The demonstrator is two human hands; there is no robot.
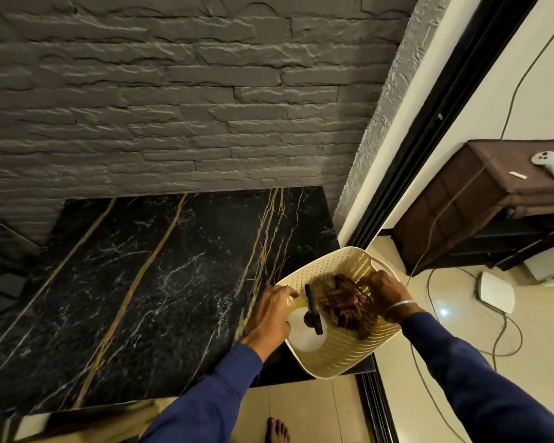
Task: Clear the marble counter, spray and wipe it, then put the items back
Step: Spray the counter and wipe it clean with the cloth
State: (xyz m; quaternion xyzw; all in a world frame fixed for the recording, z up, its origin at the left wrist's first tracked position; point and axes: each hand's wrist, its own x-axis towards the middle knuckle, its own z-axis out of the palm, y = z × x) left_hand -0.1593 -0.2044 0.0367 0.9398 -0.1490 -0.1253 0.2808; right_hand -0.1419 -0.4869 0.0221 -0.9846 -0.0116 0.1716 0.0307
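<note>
- A bare foot [277,430] stood on the floor tiles just below the counter's front edge, close to the spot where the load would swing.
- The left hand [271,314] had its fingers hooked over the near-left rim of the cream basket [339,359]. The right hand [386,294] was curled round the far-right rim by the handle slot.
- The basket sat at the front right corner of the marble counter [160,282], part of it hanging past the edge. I couldn't tell whether it rested there or was already lifted.
- Inside it, a white spray bottle [304,334] stood upright beside a bunched brown cloth [349,306].
- I'd say the basket wanted moving level, both hands rising together. A tilt could topple the bottle, and dragging could scratch the polished stone.
- The rest of the counter showed only dark marble with gold veins, running back to the grey stone wall [173,107].
- To the right, a brown cabinet [461,203] carried a white controller [547,163].
</note>
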